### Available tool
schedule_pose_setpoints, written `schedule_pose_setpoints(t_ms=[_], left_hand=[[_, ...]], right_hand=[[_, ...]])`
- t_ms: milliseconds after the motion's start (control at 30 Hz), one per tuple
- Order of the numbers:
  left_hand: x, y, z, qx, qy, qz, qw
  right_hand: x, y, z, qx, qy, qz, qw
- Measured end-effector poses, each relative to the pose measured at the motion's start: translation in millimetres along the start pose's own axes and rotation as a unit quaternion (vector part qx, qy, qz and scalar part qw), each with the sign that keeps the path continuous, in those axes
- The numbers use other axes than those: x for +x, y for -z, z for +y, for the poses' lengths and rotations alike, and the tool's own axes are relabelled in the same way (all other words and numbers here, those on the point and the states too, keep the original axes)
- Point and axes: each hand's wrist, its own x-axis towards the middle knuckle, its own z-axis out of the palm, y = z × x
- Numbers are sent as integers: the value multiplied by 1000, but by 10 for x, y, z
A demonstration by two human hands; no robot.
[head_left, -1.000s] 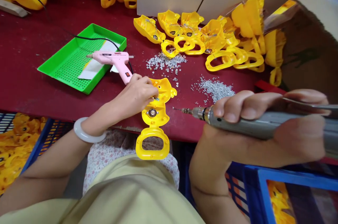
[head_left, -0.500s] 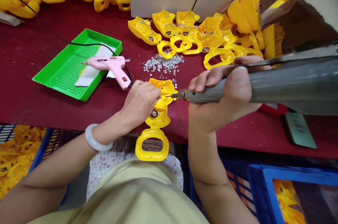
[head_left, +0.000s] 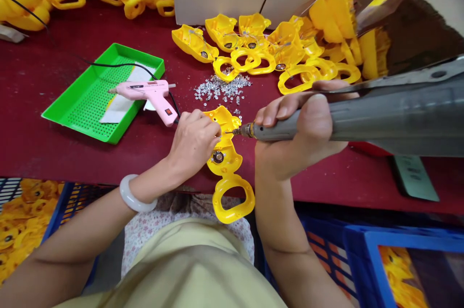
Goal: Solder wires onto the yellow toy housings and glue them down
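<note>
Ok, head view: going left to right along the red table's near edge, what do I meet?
Green tray → pink glue gun → left hand → yellow part it steadies → right hand gripping the grey screwdriver.

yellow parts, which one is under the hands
The lone yellow part at the table's near edge, pinned by the left hand; the others lie heaped farther back.
</note>
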Motion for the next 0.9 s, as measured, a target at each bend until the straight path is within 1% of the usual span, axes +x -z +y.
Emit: schedule_pose_setpoints(t_ms=[33, 100, 200, 267, 367, 467, 567, 667, 767, 800, 833, 900], left_hand=[[-3, 15, 12, -11, 1, 7, 1000], [-9, 50, 22, -52, 27, 17, 998], [2, 88, 11, -136, 87, 12, 987], [19, 93, 1, -165, 110, 3, 980], [43, 75, 6, -157, 112, -5, 981], [51, 53, 31, -128, 105, 3, 986], [51, 49, 30, -119, 86, 9, 989], [50, 48, -26, -177, 81, -6, 981], [47, 32, -91, -288, 124, -34, 949], [45, 26, -103, -310, 137, -40, 940], [44, 21, -107, -315, 142, -42, 937], [42, 21, -98, -275, 128, -37, 952]], right_hand=[[2, -2, 2, 1, 3, 8, 1000], [5, -3, -6, 7, 9, 22, 1000], [0, 5, -36, 12, 8, 12, 1000], [-6, 10, -55, 12, 1, 9, 1000], [-9, -4, -66, 15, 1, 32, 999], [-4, -26, -57, 19, 2, 56, 998], [-7, -19, -39, 3, -3, 60, 998], [-20, 14, -21, -26, -14, 46, 998], [-31, 36, -12, -28, -23, 47, 998], [-34, 38, -11, -25, -23, 51, 998], [-36, 38, -13, -23, -19, 55, 998], [-38, 35, -21, -29, -6, 47, 998]])
